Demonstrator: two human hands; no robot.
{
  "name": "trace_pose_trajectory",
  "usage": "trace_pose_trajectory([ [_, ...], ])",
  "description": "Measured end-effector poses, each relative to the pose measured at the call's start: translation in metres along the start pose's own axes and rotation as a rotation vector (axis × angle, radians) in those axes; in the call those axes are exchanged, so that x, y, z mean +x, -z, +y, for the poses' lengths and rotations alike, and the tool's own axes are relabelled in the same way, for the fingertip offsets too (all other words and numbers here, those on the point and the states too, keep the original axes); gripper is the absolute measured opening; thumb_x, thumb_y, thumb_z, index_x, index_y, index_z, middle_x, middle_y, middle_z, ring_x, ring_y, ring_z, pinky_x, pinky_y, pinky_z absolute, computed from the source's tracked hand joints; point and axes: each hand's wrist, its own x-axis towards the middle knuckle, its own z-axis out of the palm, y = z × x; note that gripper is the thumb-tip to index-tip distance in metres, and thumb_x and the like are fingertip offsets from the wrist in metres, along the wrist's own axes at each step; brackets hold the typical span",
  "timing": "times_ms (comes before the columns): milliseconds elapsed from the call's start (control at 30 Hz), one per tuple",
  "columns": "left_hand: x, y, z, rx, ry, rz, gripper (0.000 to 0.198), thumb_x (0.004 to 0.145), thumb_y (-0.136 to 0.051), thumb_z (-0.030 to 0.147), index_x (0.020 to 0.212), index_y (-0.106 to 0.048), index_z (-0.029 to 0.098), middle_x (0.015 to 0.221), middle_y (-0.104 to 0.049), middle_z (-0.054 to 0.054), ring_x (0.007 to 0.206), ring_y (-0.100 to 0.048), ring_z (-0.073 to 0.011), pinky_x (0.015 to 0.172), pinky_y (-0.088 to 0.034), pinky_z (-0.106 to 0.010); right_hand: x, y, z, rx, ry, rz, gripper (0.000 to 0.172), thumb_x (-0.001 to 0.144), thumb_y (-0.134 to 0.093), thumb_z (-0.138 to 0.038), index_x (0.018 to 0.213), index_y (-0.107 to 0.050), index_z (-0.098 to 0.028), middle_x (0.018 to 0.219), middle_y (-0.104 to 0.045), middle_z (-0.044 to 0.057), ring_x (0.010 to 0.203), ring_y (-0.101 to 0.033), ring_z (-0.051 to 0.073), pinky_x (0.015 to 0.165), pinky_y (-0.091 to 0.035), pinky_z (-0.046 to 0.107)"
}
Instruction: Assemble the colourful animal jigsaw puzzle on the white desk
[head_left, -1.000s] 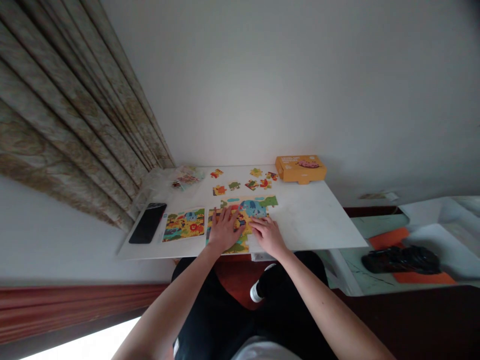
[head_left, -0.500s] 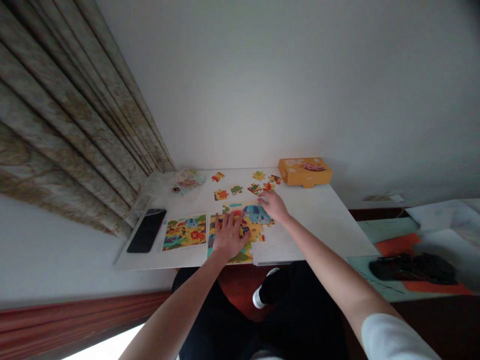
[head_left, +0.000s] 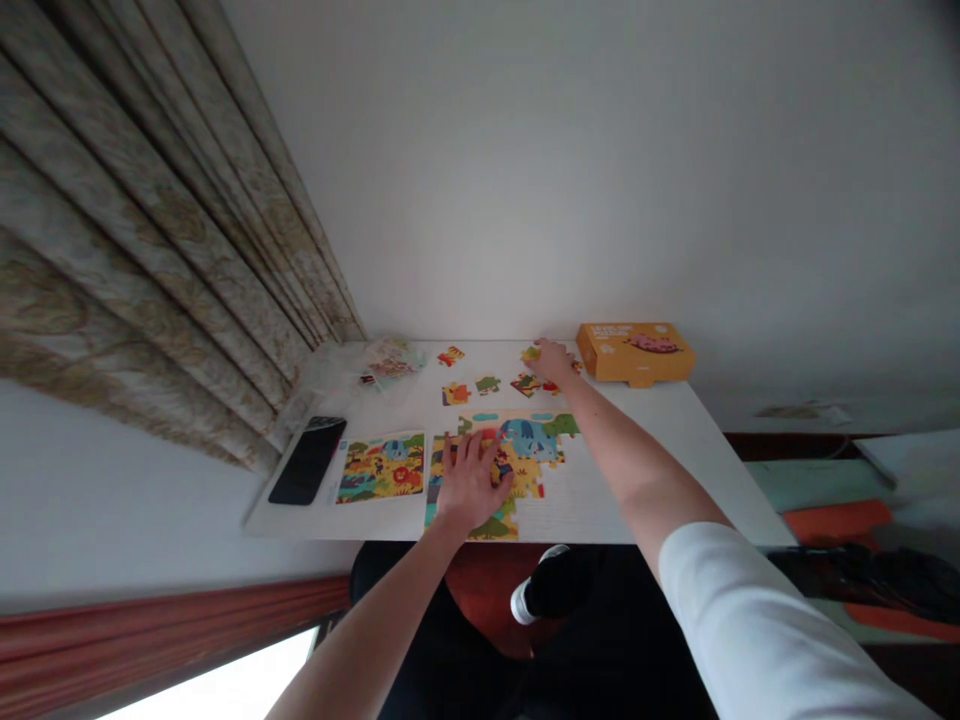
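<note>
While the left hand point(head_left: 471, 485) is pressed down on a bright, many-coloured cardboard jungle jigsaw puzzle point(head_left: 517, 440), the right hand point(head_left: 553, 362) is stretched far across a white tabletop point(head_left: 637, 490) to a small yellow-green puzzle piece point(head_left: 531, 353). The left fingers are spread wide on the puzzle. The right fingers are bunched over that small piece, but whether it is pinched cannot be told.

The puzzle is laid near the front edge of the tabletop, just beside a flat printed jungle picture card point(head_left: 381, 468). Much of it has been joined, and a blue animal can be seen near the top. It is not whole yet: bites are left open along its right side, and part of it is hidden by the left hand. Small loose red, orange and green puzzle pieces point(head_left: 487, 385) are left lying beyond it, near a yellow-orange cardboard box point(head_left: 635, 353). A black phone point(head_left: 307, 460) is lying on the left.
</note>
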Motion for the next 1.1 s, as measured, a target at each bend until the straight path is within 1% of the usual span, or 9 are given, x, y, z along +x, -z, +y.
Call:
trace_pose_trajectory([
  [100,0.0,-0.001,0.0,0.0,0.006,-0.009,0.061,0.1,-0.049,0.056,0.152,-0.053,0.024,0.157,-0.05,-0.014,0.148,-0.041,-0.0355,0.129,-0.016,-0.064,0.006,-0.004,0.003,0.178,0.014,0.069,0.062,0.072,-0.081,-0.022,0.129,-0.059,-0.02,0.125,-0.065,0.017,0.115,-0.061,0.033,0.102,-0.046,0.05],
  [200,0.001,-0.001,0.0,0.0,0.011,-0.019,0.06,0.1,-0.049,0.057,0.151,-0.055,0.025,0.157,-0.051,-0.013,0.147,-0.042,-0.0359,0.129,-0.016,-0.064,0.006,-0.007,0.002,0.365,0.084,0.149,0.058,0.07,-0.071,-0.01,0.125,-0.057,-0.021,0.121,-0.063,0.011,0.105,-0.062,0.025,0.099,-0.049,0.042],
  [367,0.002,-0.002,0.0,0.015,0.014,-0.026,0.061,0.1,-0.048,0.058,0.153,-0.052,0.026,0.16,-0.048,-0.012,0.148,-0.04,-0.0364,0.128,-0.018,-0.063,-0.013,-0.011,0.002,0.569,-0.029,0.199,0.04,0.075,-0.07,-0.014,0.112,-0.061,-0.022,0.099,-0.064,0.003,0.09,-0.063,0.021,0.09,-0.052,0.038],
  [500,0.003,-0.001,0.0,0.029,0.017,-0.023,0.059,0.101,-0.046,0.058,0.151,-0.054,0.026,0.159,-0.048,-0.012,0.147,-0.041,-0.0351,0.127,-0.021,-0.062,-0.061,-0.01,0.013,0.798,0.022,0.159,0.037,0.073,-0.077,-0.028,0.108,-0.065,-0.021,0.098,-0.065,0.003,0.083,-0.064,0.019,0.078,-0.056,0.035],
  [667,0.014,0.001,0.002,0.047,0.027,-0.015,0.059,0.102,-0.043,0.058,0.152,-0.053,0.027,0.157,-0.05,-0.012,0.147,-0.041,-0.0333,0.128,-0.019,-0.06,-0.156,-0.009,0.039,0.95,0.1,0.089,0.045,0.07,-0.083,-0.041,0.108,-0.068,-0.022,0.097,-0.069,0.003,0.087,-0.067,0.02,0.076,-0.058,0.034],
  [767,0.023,0.0,0.003,0.055,0.035,-0.019,0.06,0.102,-0.042,0.058,0.152,-0.053,0.027,0.158,-0.05,-0.011,0.147,-0.041,-0.0336,0.128,-0.018,-0.06,-0.212,-0.011,0.048,0.981,0.107,0.047,0.041,0.072,-0.082,-0.042,0.106,-0.07,-0.023,0.101,-0.071,0.004,0.086,-0.067,0.019,0.076,-0.058,0.032],
  [833,0.027,-0.001,0.004,0.056,0.033,-0.025,0.06,0.102,-0.041,0.058,0.152,-0.052,0.027,0.158,-0.05,-0.011,0.147,-0.041,-0.0336,0.128,-0.018,-0.06,-0.24,-0.015,0.048,0.985,0.101,0.007,0.039,0.073,-0.081,-0.044,0.103,-0.07,-0.023,0.102,-0.072,0.004,0.077,-0.066,0.016,0.07,-0.057,0.03],
  [967,0.029,-0.002,0.004,0.068,0.025,-0.041,0.062,0.103,-0.038,0.059,0.155,-0.049,0.027,0.161,-0.047,-0.01,0.148,-0.04,-0.0331,0.128,-0.018,-0.06,-0.269,-0.021,0.042,0.945,0.101,-0.043,0.037,0.078,-0.077,-0.049,0.102,-0.069,-0.023,0.101,-0.073,0.004,0.062,-0.061,0.014,0.06,-0.053,0.028],
  [1100,0.026,0.003,0.003,0.072,-0.003,-0.02,0.054,0.106,-0.035,0.051,0.151,-0.053,0.027,0.16,-0.049,-0.01,0.149,-0.041,-0.0297,0.129,-0.018,-0.059,-0.274,-0.022,0.037,0.796,0.201,0.008,0.027,0.083,-0.074,-0.044,0.102,-0.07,-0.025,0.105,-0.076,0.006,0.078,-0.069,0.019,0.075,-0.058,0.033],
])
